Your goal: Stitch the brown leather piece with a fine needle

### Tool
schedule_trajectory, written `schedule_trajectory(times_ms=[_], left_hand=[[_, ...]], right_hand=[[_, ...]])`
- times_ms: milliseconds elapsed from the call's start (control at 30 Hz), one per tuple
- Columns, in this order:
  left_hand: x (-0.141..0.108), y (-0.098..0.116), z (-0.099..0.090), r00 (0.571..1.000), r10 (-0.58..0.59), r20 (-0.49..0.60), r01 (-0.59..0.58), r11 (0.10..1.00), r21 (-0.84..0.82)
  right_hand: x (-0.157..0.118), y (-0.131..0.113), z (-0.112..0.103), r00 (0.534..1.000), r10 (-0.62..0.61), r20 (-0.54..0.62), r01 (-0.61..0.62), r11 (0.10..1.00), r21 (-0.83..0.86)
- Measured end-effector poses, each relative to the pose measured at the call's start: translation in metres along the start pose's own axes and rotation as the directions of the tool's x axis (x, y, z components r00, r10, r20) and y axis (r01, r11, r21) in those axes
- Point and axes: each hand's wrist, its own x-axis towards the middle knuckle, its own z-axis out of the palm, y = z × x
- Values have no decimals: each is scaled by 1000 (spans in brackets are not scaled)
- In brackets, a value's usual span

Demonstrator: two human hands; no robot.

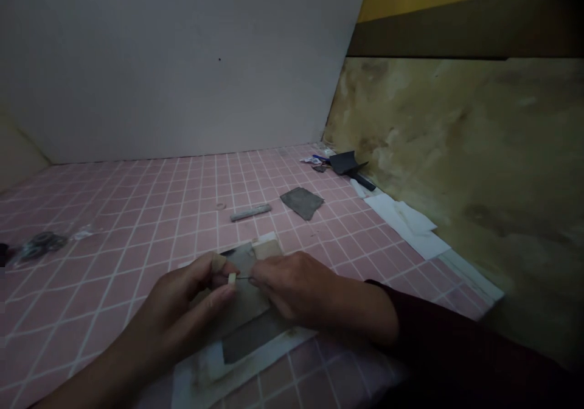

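Head view: two bare hands at work low in the frame, over layered sheets on a pink, white-gridded counter (150, 226). Light dim.

Left hand (182, 296): thumb and index finger pinched close on a small pale piece (232, 279), which stands up between the fingertips. A tan wrap (219, 263) circles the index finger.

Right hand (301, 284): fingers bunched, knuckles up, gripping a thin, dark sliver (243, 277) whose free end points at the pale piece; whether the two touch, cannot tell. Dark sleeve (438, 330) on that forearm.

Location of pale piece: just above the stack, between the hands. Stack: dark grey sheet (260, 338) toward the wearer, white paper (212, 388) underneath, its near part stained brown.

Beyond the hands: grey bar (250, 212), lying flat; small ring (221, 206) to its left; grey square sheet (302, 203) to its right. Far right, a black scoop-shaped object (347, 162) near the wall, white papers (406, 221) nearer. Far left, dark pieces (44, 243) in clear plastic.
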Motion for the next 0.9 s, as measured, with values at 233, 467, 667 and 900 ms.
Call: schedule_trajectory(times_ms=[233,467,667,900], left_hand=[[-2,1,4,996,45,-75,-37,995,95],[1,-3,0,999,7,35,-7,1000,19],[-2,-1,4,995,102,-17,-97,980,176],[1,5,-2,999,4,43,-3,1000,-25]], right_hand=[[3,0,-6,998,-22,59,13,988,152],[0,-1,-1,1000,17,25,-17,1000,8],[5,0,-9,990,-21,141,-17,964,266],[-1,0,3,1000,-8,-25,8,1000,-6]])
